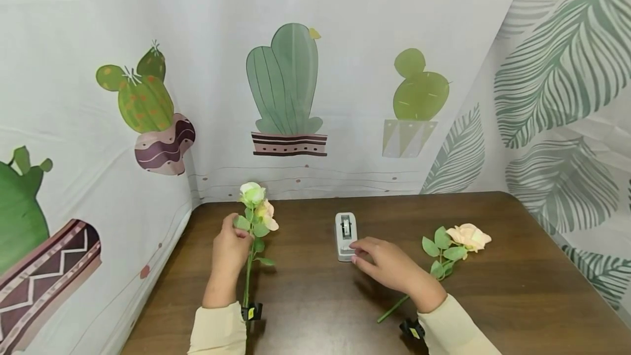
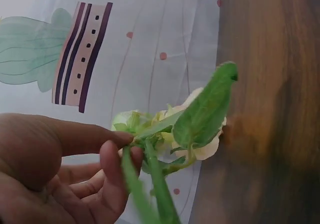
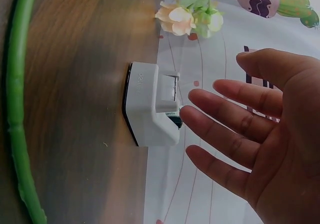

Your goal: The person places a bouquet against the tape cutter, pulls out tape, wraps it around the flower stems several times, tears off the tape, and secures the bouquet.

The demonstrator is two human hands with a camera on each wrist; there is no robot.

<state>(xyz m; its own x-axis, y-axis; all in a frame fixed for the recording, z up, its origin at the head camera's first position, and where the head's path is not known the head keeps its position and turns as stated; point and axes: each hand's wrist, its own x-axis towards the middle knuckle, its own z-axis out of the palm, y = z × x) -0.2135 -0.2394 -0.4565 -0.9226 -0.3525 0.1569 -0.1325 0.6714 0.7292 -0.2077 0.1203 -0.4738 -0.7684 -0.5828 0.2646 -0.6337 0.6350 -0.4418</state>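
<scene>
At the left of the table my left hand (image 1: pixel 230 253) pinches the upper stems of a pale green-white rose (image 1: pixel 252 194) and a peach rose (image 1: pixel 268 216). The left wrist view shows thumb and fingertips at two green stems (image 2: pixel 159 184), with leaves around them. A white tape dispenser (image 1: pixel 339 241) stands near the middle of the table. Beside its front end is my right hand (image 1: pixel 394 267), fingers spread and loosely extended. In the right wrist view that hand holds nothing, and the dispenser (image 3: pixel 142 103) is past its fingertips.
Another peach rose (image 1: pixel 468 236) lies on the brown table (image 1: pixel 305 300) at the right, its green stem (image 1: pixel 393 309) running under my right forearm. A white cloth (image 1: pixel 355 10) printed with cacti and leaves hangs behind the table and along its left side.
</scene>
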